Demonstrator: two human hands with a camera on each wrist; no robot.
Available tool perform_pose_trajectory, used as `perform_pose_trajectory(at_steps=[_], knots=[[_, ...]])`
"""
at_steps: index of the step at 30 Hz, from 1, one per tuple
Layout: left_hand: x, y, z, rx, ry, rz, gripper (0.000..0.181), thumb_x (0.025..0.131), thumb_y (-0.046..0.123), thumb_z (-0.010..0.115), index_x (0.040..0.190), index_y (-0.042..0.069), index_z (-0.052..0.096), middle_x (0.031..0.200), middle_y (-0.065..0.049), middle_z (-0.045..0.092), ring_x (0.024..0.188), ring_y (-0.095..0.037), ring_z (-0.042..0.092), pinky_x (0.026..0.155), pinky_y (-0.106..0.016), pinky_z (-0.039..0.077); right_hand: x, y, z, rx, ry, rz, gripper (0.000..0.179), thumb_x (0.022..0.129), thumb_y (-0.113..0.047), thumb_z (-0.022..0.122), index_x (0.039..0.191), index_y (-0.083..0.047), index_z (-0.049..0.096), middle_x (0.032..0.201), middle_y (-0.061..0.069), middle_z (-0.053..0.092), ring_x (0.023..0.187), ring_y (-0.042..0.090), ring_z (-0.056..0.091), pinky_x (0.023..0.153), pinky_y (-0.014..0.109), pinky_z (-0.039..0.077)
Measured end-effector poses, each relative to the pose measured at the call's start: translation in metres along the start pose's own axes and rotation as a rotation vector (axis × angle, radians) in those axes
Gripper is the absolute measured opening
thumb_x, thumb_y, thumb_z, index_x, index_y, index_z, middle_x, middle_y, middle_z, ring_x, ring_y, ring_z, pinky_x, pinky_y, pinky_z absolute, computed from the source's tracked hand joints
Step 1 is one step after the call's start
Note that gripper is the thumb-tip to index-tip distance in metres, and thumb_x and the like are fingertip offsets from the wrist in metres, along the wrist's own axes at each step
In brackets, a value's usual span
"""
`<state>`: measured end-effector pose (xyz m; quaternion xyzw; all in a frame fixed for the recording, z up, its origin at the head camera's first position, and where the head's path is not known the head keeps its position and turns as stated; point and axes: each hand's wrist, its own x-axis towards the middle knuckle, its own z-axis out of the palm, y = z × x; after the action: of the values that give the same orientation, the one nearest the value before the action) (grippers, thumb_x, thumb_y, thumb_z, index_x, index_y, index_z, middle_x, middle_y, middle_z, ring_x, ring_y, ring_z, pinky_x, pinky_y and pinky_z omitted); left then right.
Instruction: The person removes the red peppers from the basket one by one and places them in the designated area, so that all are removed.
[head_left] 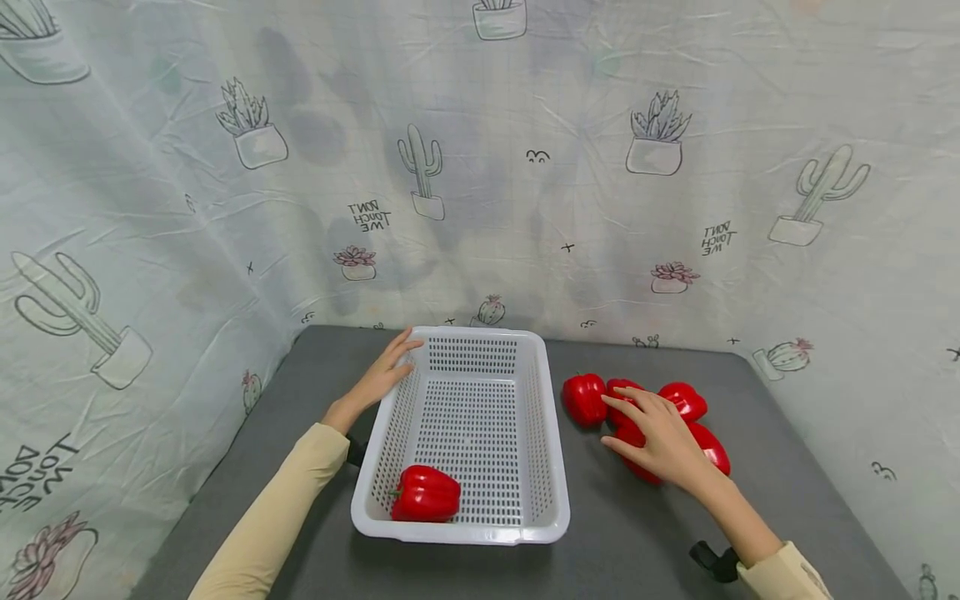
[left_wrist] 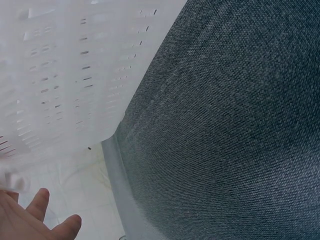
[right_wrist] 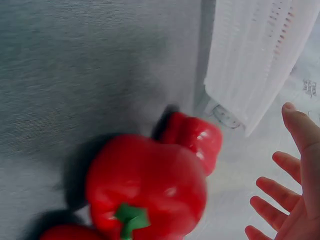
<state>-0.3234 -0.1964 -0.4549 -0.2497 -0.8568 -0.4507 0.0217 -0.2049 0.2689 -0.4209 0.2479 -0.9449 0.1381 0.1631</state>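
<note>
A white perforated plastic basket [head_left: 557, 467] stands on the grey table, with one red bell pepper [head_left: 426, 494] lying inside at its near left corner. My left hand [head_left: 378, 379] rests on the basket's left rim near the far corner, its fingers extended over the edge. In the left wrist view, the fingers [left_wrist: 37, 205] show beside the basket's outer wall [left_wrist: 75, 75]. To the right of the basket, my right hand [head_left: 660, 437] reaches over several red bell peppers [head_left: 584, 400], fingers spread and holding nothing. A pepper with a green stem [right_wrist: 145, 185] sits large in the right wrist view, apart from the outstretched fingers [right_wrist: 280, 192].
A pale curtain [head_left: 480, 208] printed with potted cacti hangs behind the table and along its sides. The grey table [head_left: 600, 533] stretches around the basket and peppers. Dark straps [head_left: 714, 562] sit at the wrists.
</note>
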Motion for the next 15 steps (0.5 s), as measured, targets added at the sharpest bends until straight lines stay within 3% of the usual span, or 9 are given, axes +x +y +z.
perform_pose_trajectory(at_steps=[2, 7, 9, 15], knots=[[-0.002, 0.011, -0.003, 0.001, -0.006, 0.006, 0.042, 0.094, -0.001, 0.044, 0.135, -0.008, 0.039, 0.152, -0.026, 0.007, 0.137, -0.047, 0.006, 0.101, -0.068, 0.013, 0.006, -0.006, -0.002, 0.008, -0.008, -0.009, 0.071, 0.068, -0.046, 0.078, 0.130, -0.020, 0.055, 0.131, 0.010, 0.050, 0.119, 0.031, 0.045, 0.094, 0.059, 0.035], [-0.001, 0.008, -0.004, -0.004, -0.011, 0.011, 0.043, 0.093, 0.001, 0.044, 0.136, -0.007, 0.039, 0.152, -0.024, 0.007, 0.138, -0.045, 0.006, 0.102, -0.066, 0.014, 0.019, -0.018, -0.003, 0.027, -0.006, -0.056, 0.071, 0.069, -0.046, 0.077, 0.131, -0.021, 0.054, 0.132, 0.009, 0.050, 0.120, 0.030, 0.044, 0.096, 0.058, 0.035], [0.000, 0.000, -0.002, 0.012, -0.004, 0.014, 0.043, 0.095, 0.003, 0.043, 0.137, -0.004, 0.039, 0.154, -0.021, 0.006, 0.139, -0.042, 0.006, 0.103, -0.065, 0.014, 0.025, -0.024, -0.004, 0.024, -0.006, -0.073, 0.071, 0.069, -0.046, 0.077, 0.131, -0.022, 0.053, 0.132, 0.009, 0.050, 0.121, 0.029, 0.044, 0.097, 0.057, 0.034], [-0.006, 0.032, -0.008, -0.028, -0.008, 0.010, 0.041, 0.093, -0.006, 0.043, 0.132, -0.015, 0.038, 0.150, -0.030, 0.007, 0.136, -0.050, 0.006, 0.101, -0.068, 0.012, 0.040, -0.042, -0.006, 0.034, -0.028, -0.102, 0.068, 0.071, -0.045, 0.076, 0.131, -0.023, 0.053, 0.133, 0.008, 0.051, 0.122, 0.028, 0.044, 0.098, 0.056, 0.034]])
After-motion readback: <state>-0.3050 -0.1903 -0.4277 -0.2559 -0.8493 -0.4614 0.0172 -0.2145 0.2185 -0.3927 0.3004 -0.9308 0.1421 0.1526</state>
